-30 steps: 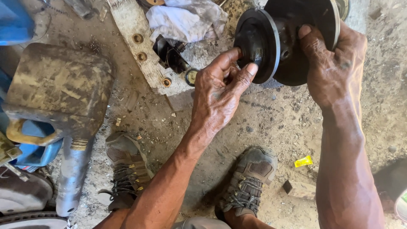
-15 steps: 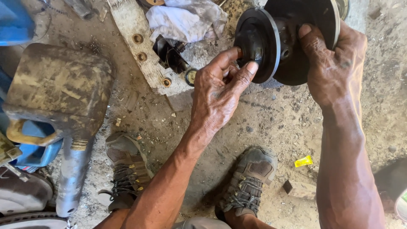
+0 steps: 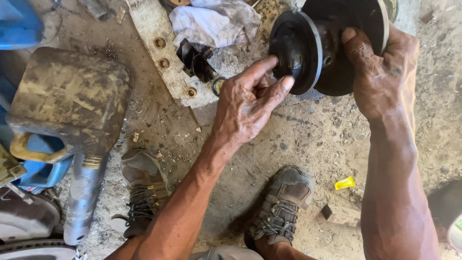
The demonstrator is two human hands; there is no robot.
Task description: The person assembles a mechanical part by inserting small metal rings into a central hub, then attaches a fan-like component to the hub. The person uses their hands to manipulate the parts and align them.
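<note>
Open dirt floor (image 3: 308,144) between the two forearms, clear down to the pair of grey-brown laced shoes (image 3: 284,207); passable there. Blocked at upper right by the dark round metal hub with two discs (image 3: 332,43), held off the ground by both hands; left hand (image 3: 245,103) at its front face, right hand (image 3: 385,72) around its rim. Crowded at top centre: pale drilled wooden plank (image 3: 163,53), crumpled white rag (image 3: 211,21), small black metal part (image 3: 195,60). Walled off on the left by a mud-smeared boxy metal canister (image 3: 67,101) and grey metal pipe (image 3: 82,202). Minor litter at lower right: yellow scrap (image 3: 344,183), small wooden block (image 3: 339,215).

Dark greasy double-flanged metal hub (image 3: 308,48), held on edge, off the ground
</note>
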